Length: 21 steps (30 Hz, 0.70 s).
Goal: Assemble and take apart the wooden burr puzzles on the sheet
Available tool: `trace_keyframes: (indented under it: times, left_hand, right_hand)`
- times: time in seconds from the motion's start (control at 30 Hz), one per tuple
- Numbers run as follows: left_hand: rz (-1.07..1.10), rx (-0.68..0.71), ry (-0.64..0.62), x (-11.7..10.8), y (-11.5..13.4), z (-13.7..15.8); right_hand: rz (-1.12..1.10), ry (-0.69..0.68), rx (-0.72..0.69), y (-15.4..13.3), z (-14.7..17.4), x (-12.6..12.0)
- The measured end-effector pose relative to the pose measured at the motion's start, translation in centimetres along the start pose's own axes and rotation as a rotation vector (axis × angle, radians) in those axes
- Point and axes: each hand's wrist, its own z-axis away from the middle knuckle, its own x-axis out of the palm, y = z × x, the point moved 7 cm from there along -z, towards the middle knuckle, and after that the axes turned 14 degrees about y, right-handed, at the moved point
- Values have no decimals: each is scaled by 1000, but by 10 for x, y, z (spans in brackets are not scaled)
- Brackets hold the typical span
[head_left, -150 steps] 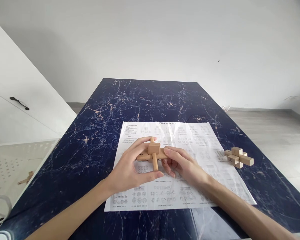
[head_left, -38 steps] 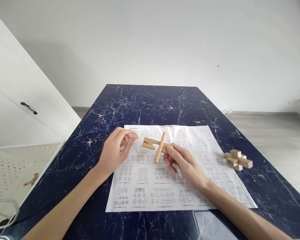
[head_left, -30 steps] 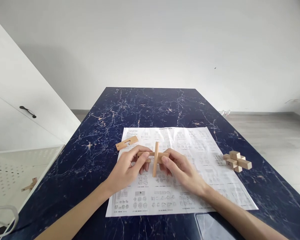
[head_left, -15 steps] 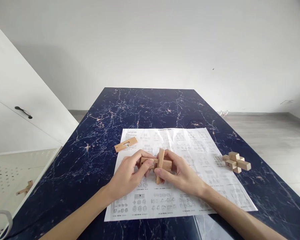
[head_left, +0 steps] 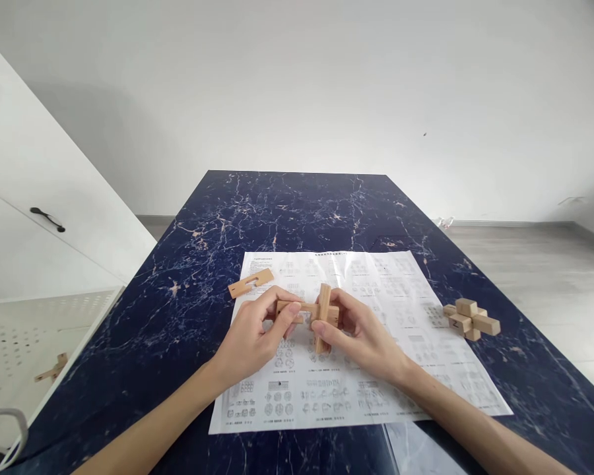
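Observation:
Above the printed instruction sheet [head_left: 396, 369], both my hands hold interlocking wooden puzzle pieces. My left hand [head_left: 255, 333] pinches the left end of a flat slotted piece [head_left: 307, 307] between thumb and fingers. My right hand [head_left: 361, 336] grips an upright wooden piece [head_left: 324, 300] that crosses the flat one near its right end; the thumb presses on its front. Fingers hide part of where the pieces meet. Beyond my left hand, a loose flat wooden piece [head_left: 237, 289] with a cut-out slot lies across the sheet's left edge.
An assembled wooden burr puzzle [head_left: 468, 320] stands at the sheet's right edge. The table [head_left: 297, 211] has a dark blue marbled top. To the left are a white cabinet [head_left: 20, 171] and a perforated white surface [head_left: 10, 356] with another wooden piece [head_left: 54, 369] on it.
The held pieces have risen slightly. The upright piece sits a little farther right, and more of the flat piece shows between my hands. The loose piece and the burr puzzle stay put.

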Motion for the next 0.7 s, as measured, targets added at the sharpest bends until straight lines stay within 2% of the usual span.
trace_keyframes:
  times: [0.27,0.43,0.7]
  left_hand:
    - [5,34,21,-11,-5,-4]
    - [-1,90,12,-15,2,-8]
    - [8,154,114,-14,8,-5]
  right_hand:
    - [30,-1,-12,0,-3,-7]
    - [35,18,-29,-2,-4,-8]
    - [50,96,-94,-8,-3,-10]
